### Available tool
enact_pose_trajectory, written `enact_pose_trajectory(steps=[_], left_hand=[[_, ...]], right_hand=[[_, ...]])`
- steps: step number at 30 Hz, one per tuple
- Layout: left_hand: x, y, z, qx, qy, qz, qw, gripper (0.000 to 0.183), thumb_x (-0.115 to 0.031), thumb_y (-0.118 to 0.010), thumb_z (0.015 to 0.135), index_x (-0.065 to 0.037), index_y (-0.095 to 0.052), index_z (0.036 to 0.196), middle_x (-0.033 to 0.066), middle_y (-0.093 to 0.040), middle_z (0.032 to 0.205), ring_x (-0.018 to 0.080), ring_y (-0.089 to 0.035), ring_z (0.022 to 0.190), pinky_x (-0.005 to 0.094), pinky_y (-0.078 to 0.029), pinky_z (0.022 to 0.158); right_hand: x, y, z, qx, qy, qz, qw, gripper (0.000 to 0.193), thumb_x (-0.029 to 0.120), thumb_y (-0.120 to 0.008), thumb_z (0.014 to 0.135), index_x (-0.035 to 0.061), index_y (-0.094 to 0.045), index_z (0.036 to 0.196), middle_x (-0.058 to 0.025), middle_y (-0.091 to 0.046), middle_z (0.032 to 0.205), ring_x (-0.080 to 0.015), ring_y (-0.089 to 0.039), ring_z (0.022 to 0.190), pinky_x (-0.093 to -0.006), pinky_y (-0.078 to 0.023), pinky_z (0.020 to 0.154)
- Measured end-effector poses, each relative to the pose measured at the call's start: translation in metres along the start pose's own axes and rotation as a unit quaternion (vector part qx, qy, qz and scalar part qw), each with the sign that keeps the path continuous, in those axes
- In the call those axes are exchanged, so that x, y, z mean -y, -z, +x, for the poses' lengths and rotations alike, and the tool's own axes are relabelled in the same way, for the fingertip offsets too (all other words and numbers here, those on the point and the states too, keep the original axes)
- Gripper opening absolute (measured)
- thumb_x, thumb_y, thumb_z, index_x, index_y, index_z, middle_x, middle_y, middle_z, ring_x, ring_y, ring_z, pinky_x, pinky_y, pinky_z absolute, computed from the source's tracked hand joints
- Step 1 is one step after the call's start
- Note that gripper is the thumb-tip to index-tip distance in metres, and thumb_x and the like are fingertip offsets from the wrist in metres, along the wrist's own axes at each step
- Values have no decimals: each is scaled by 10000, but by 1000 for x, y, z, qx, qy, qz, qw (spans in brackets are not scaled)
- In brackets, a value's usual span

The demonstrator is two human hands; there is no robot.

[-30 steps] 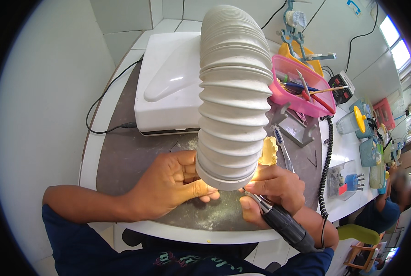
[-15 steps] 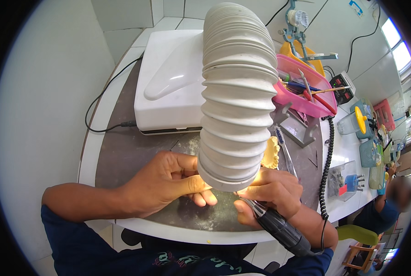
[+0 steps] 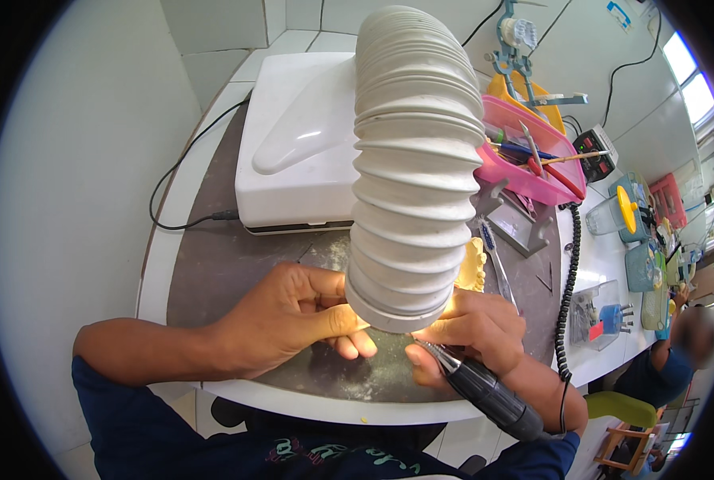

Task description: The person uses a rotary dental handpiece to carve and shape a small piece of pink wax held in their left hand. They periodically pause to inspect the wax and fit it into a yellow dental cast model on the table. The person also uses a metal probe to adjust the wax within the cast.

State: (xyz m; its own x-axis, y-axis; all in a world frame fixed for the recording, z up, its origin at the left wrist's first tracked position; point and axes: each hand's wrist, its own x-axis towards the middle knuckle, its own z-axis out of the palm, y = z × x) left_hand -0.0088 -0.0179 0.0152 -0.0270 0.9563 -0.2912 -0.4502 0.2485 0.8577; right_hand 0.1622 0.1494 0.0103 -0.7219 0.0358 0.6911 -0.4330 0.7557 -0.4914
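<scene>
My right hand [image 3: 478, 332] is closed around a dark rotary handpiece [image 3: 493, 394] with a metal nose, which slants up and left. Its working tip is hidden beneath the mouth of a wide white ribbed suction hose [image 3: 411, 192]. On the other side of the hose mouth, my left hand [image 3: 305, 316] is pinched, thumb against fingers. What it holds is covered by the hose. Light falls on the fingertips of both hands. Just beyond my right hand lies a yellowish dental cast [image 3: 472, 266], partly behind the hose.
A white box-shaped unit [image 3: 293, 144] stands behind my left hand. At right are a brush [image 3: 497, 260], a grey handpiece rest [image 3: 517, 220], a pink tool basket [image 3: 533, 172] and a coiled cord [image 3: 571, 296]. Pale dust [image 3: 361, 388] speckles the mat. Another person [image 3: 653, 376] sits far right.
The handpiece and the lower fingers of my right hand have shifted very slightly upward. My left hand and the hose keep their places.
</scene>
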Motion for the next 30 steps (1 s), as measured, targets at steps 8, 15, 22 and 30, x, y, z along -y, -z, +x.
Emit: enact_pose_trajectory(steps=[8,15,22,30], left_hand=[[2,1,0,-1,-4,4,1000,266,-108,-592,970,49,-619,1182,88,-685,997,119,-685,844,221,-553,744],[2,0,1,2,-13,4,1000,271,-124,-567,984,49,-611,1187,82,-675,1017,121,-684,843,220,-552,743],[3,1,1,2,-11,9,1000,270,-121,-561,983,48,-613,1188,89,-678,1031,115,-680,835,221,-550,742],[2,-2,0,-10,-15,6,1000,246,-114,-564,980,41,-627,1160,88,-689,973,106,-678,826,216,-545,740]], right_hand=[[1,1,0,0,-12,0,1000,200,63,-812,686,30,-665,817,-79,-602,624,-191,-595,495,-280,-462,454],[2,1,-1,4,-9,10,1000,197,60,-807,693,30,-662,823,-72,-591,617,-187,-590,490,-276,-456,447],[1,-1,-1,2,-2,23,1000,206,59,-807,691,36,-663,836,-57,-564,596,-173,-569,475,-275,-444,440],[0,0,-3,0,-20,14,1000,217,61,-811,688,34,-679,857,-56,-556,587,-167,-557,466,-272,-430,434]])
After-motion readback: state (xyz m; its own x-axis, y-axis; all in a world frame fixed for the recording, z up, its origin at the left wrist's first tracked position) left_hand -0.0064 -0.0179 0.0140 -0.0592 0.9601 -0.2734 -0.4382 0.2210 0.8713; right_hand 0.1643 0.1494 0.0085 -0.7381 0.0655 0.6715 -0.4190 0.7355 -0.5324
